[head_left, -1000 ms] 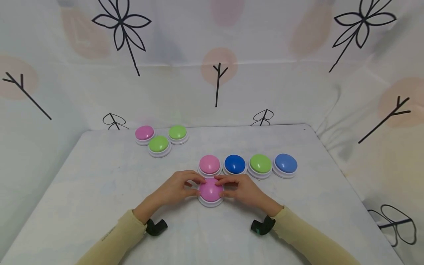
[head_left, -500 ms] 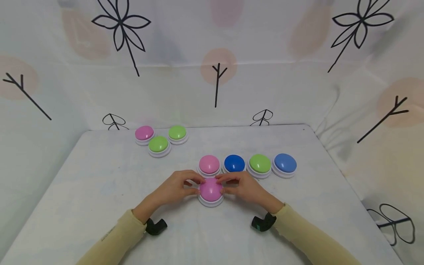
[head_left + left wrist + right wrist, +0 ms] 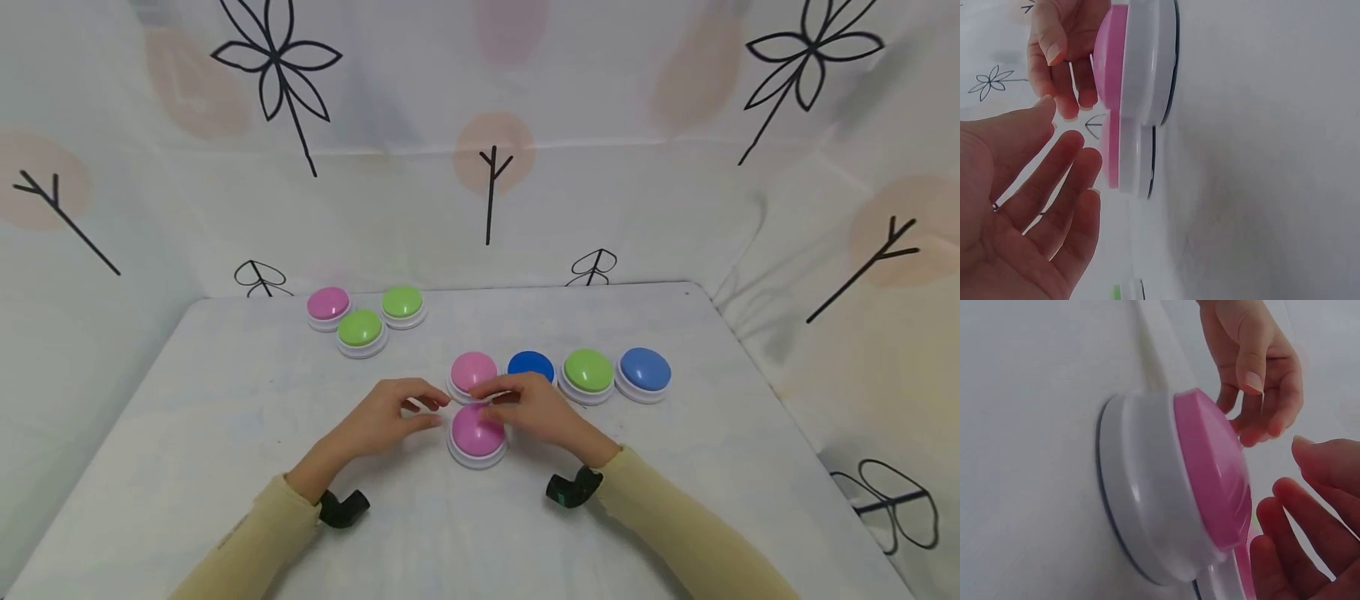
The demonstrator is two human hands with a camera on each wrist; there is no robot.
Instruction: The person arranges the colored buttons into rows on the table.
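The near pink button (image 3: 477,433) sits upright on the counter (image 3: 420,533) between the two hands, its white base flat down. The left grip (image 3: 378,417) stands just to the left of it, with a gap between fingertips and dome, while the right grip (image 3: 534,410) hovers over its right upper side in the head view. Neither has hold of anything — fingers loosely bent, thumbs well parted from them. Right behind the button is a second pink button (image 3: 472,369), which starts a row with a dark blue button (image 3: 531,364), a green button (image 3: 588,369) and a light blue button (image 3: 646,368). The counter's side edges (the slanting ones) lie well apart from both hands. Both forearms come in from the near side, in tan sleeves (image 3: 251,537), wrists angled inward, palms facing one another.
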